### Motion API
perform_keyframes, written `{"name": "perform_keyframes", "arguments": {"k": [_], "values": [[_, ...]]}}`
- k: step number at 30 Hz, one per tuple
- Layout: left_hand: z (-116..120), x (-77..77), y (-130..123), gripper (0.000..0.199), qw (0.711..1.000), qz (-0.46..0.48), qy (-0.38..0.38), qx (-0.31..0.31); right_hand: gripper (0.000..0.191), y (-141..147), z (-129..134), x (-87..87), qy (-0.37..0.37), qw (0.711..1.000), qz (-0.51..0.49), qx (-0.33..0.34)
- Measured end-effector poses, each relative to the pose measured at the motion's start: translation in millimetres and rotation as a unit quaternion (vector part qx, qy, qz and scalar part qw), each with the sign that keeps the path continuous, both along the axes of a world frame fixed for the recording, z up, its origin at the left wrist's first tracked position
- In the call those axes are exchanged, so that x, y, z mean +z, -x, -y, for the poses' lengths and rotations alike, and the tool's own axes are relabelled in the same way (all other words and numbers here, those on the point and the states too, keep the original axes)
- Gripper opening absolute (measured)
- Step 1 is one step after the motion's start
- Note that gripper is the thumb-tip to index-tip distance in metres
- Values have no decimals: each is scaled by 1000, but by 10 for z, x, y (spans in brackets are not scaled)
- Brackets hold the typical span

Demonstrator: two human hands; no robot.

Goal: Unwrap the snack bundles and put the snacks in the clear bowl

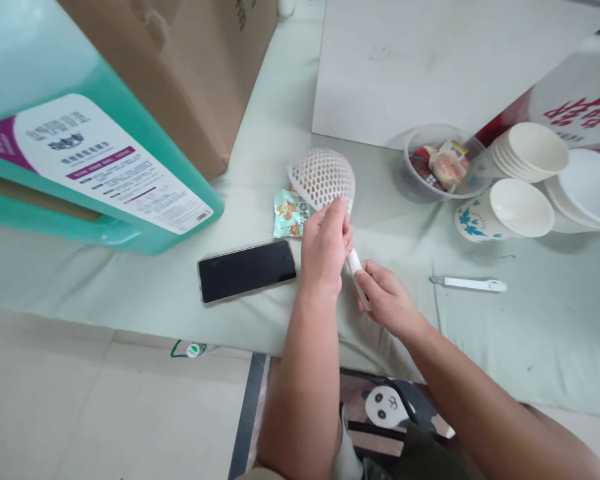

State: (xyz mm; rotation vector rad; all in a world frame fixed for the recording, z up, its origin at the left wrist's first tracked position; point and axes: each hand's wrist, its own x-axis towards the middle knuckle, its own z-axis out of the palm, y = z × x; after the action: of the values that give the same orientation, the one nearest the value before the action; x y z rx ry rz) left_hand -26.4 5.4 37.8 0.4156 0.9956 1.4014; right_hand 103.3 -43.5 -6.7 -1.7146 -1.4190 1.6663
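Note:
A white slotted strainer spoon is held over the table, its perforated bowl pointing away from me. My left hand is closed at the neck of the spoon, just below the bowl. Lower down, my right hand wraps round the handle near its end. A small turquoise snack packet lies partly under the bowl, beside my left hand. To the left of that hand a black-screened phone rests on the pale green tablecloth.
A large green jug and a cardboard box stand at the left. On the right are a plastic tub with snack packets, paper cups, white bowls and a white cutter. A white box stands behind.

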Motion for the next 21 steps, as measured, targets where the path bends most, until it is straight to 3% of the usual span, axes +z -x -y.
{"name": "perform_keyframes", "arguments": {"k": [3, 6, 12, 14, 18, 21], "values": [[-23, -15, -97, 43, 1000, -16, -15, -2, 35, -202, 119, -19, 5, 998, 2, -64], [-46, -33, -196, 25, 1000, -13, -13, 1, 36, -356, 188, -29, 16, 995, 40, -89], [-72, -49, -383, 21, 1000, -10, -5, 11, 25, -508, 178, 14, 58, 995, 51, -57], [-73, -56, -427, 21, 1000, -24, 5, 3, 25, -588, 179, 58, 31, 995, 94, -28], [-81, -91, -473, 17, 997, -72, 18, 1, 29, -771, 243, 149, -95, 972, 214, -12], [-73, -127, -492, 13, 993, -110, 3, 33, 40, -856, 335, 145, -155, 972, 173, 19]]}}
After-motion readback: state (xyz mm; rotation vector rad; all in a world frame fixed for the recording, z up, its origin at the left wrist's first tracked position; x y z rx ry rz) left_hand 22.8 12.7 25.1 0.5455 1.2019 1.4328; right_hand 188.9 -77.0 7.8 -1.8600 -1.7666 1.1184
